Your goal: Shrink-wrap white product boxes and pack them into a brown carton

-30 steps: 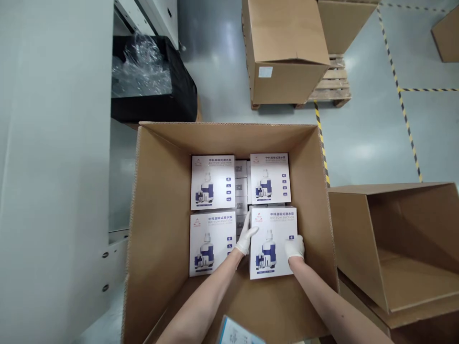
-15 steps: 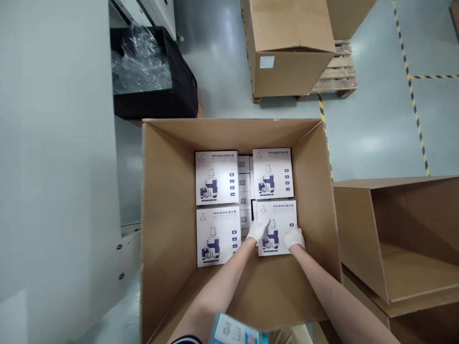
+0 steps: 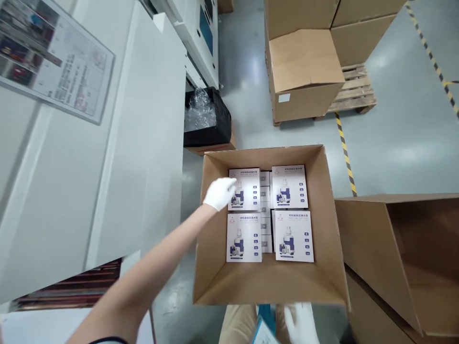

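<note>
My left hand (image 3: pixel 220 192), in a white glove, is raised over the left side of a large open cardboard box (image 3: pixel 268 286). Its loosely bent fingers hold nothing and overlap the edge of the upper-left white pump box (image 3: pixel 247 188) in view; whether they touch it is unclear. Below that one lies another white pump box (image 3: pixel 244 239). On the right are two more, an upper pump box (image 3: pixel 297 186) and a lower pump box (image 3: pixel 299 236). My gloved right hand (image 3: pixel 301 324) hangs near my legs, outside the carton, its fingers apart and slightly blurred.
Narrow white boxes (image 3: pixel 266 210) stand in a column between the pump boxes. An open carton (image 3: pixel 366 248) lies on its side at right. Behind are a carton (image 3: pixel 308 102) on a wooden pallet (image 3: pixel 355 91) and a black bin (image 3: pixel 206 136) with plastic wrap. A white panel (image 3: pixel 154 143) borders the left.
Both hands have left the lower-right pump box. My left hand moved up and left; my right came down out of the carton. The view has shifted, showing more of the left side.
</note>
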Motion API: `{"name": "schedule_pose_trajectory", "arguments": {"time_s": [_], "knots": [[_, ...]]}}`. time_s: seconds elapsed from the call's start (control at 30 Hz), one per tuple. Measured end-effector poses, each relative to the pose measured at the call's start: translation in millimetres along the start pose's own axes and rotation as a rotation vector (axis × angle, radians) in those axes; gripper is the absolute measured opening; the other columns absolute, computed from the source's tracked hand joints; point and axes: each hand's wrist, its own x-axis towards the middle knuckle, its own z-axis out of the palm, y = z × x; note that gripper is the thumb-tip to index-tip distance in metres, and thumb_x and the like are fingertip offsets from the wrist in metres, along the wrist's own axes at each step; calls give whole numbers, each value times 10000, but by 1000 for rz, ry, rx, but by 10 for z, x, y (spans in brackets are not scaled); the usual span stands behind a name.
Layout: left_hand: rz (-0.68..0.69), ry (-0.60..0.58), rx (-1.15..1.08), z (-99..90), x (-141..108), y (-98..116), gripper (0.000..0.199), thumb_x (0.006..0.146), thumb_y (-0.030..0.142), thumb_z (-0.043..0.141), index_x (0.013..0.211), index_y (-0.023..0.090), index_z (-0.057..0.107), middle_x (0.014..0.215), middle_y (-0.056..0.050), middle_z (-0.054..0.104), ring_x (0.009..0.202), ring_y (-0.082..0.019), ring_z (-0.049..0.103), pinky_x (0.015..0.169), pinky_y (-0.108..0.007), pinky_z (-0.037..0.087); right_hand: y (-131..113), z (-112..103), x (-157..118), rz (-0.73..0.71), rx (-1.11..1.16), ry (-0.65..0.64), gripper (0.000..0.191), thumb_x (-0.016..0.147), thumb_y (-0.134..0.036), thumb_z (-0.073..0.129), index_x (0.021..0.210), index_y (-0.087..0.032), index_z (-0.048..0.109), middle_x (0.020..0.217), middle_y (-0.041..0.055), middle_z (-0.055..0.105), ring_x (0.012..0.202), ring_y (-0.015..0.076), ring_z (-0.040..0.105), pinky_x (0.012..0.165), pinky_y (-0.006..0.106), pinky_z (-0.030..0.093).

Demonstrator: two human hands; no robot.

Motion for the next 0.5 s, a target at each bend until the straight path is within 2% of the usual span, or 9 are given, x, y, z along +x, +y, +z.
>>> {"name": "schedule_pose_trajectory", "arguments": {"time_s": [0.03, 0.07, 0.13, 0.2, 0.27, 0.33, 0.4, 0.43, 0.5], "knots": [[97, 64, 115, -116, 112, 5, 388, 996, 270, 455, 1272, 206, 719, 1277, -115, 696, 1191, -309, 618, 1107, -485, 467, -146, 39, 283, 76, 24, 42, 265, 983, -388, 466, 986, -219, 670, 1073, 162, 689, 1069, 353, 645, 955, 525, 534], [200, 73, 176, -135, 218, 73, 368, 997, 263, 461, 1235, 215, 738, 1213, -102, 718, 1123, -298, 641, 1060, -471, 497, -298, 85, 606, 137, 25, 63, 266, 989, -380, 448, 956, -206, 647, 1038, 172, 667, 1050, 349, 626, 953, 512, 518], [414, 15, 205, 49, 403, 360, 335, 996, 247, 479, 1179, 224, 758, 1135, -85, 734, 1048, -272, 656, 1005, -441, 525, -536, 213, 1302, 186, -42, 41, 289, 978, -418, 478, 978, -177, 637, 1003, 186, 642, 1014, 363, 597, 941, 513, 481], [640, -25, 188, 319, 577, 723, 303, 988, 231, 506, 1164, 219, 752, 1189, -91, 710, 1138, -272, 626, 1040, -440, 505, -609, 388, 1957, 239, -87, 40, 348, 990, -492, 506, 1001, -169, 635, 1014, 181, 632, 1012, 370, 577, 927, 512, 452], [812, 68, 225, 422, 816, 992, 311, 974, 236, 543, 1238, 217, 706, 1394, -110, 599, 1374, -331, 474, 1158, -511, 402, -541, 580, 2478, 279, -146, -6, 417, 963, -580, 560, 1008, -172, 638, 1040, 178, 634, 1024, 368, 573, 897, 485, 443], [789, 206, 260, 261, 1178, 1063, 449, 970, 294, 596, 1413, 220, 586, 1560, -117, 427, 1500, -393, 295, 1235, -596, 249, -424, 746, 2824, 332, -249, -112, 501, 937, -653, 577, 1055, -171, 646, 1082, 181, 640, 1037, 358, 581, 876, 459, 443], [661, 259, 270, -62, 1600, 952, 726, 954, 422, 663, 1570, 160, 382, 1620, -169, 300, 1520, -459, 200, 1233, -682, 130, -342, 862, 3007, 387, -298, -171, 578, 903, -720, 586, 1097, -179, 648, 1106, 187, 643, 1050, 356, 581, 880, 459, 443], [594, 224, 291, -221, 1776, 860, 848, 953, 498, 665, 1606, 109, 289, 1610, -201, 286, 1510, -485, 197, 1216, -708, 113, -324, 900, 3054, 410, -296, -176, 608, 878, -747, 600, 1109, -187, 647, 1116, 190, 644, 1056, 356, 577, 888, 465, 444], [460, 23, 353, -412, 1932, 684, 895, 947, 566, 657, 1589, 57, 297, 1506, -215, 411, 1432, -473, 351, 1184, -682, 223, -329, 941, 3105, 443, -280, -171, 650, 835, -775, 633, 1135, -198, 640, 1144, 195, 643, 1071, 353, 566, 901, 470, 448]]}}
